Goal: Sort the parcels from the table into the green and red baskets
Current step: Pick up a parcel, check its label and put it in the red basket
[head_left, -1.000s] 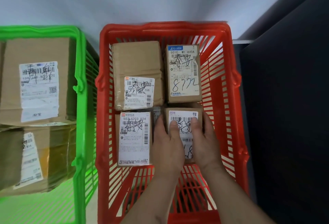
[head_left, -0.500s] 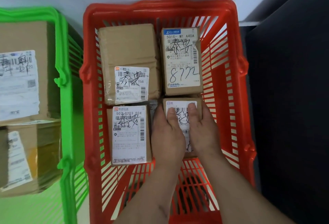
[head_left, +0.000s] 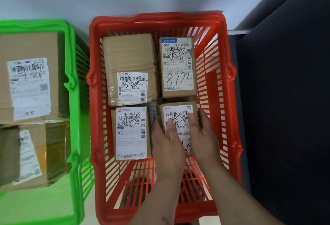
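The red basket (head_left: pixel 230 74) holds several brown parcels with white labels. Both my hands rest on the near-right parcel (head_left: pixel 178 112): my left hand (head_left: pixel 167 146) grips its left side, my right hand (head_left: pixel 201 135) its right side, thumbs on the label. Beside it lies a labelled parcel (head_left: pixel 131 133). Behind stand a larger taped parcel (head_left: pixel 128 60) and a parcel marked 8772 (head_left: pixel 176 67). The green basket (head_left: pixel 71 85) at left holds two big cardboard boxes, one at the back (head_left: pixel 30 78) and one in front (head_left: pixel 32 153).
A pale wall runs behind both baskets. A dark surface (head_left: pixel 285 99) rises right beside the red basket. The near part of the red basket's floor (head_left: pixel 135 180) is bare. The table with parcels is out of view.
The view has shifted down and right, so the baskets sit lower and further right in frame. My hands have stayed on the near-right parcel, sliding slightly back along it.
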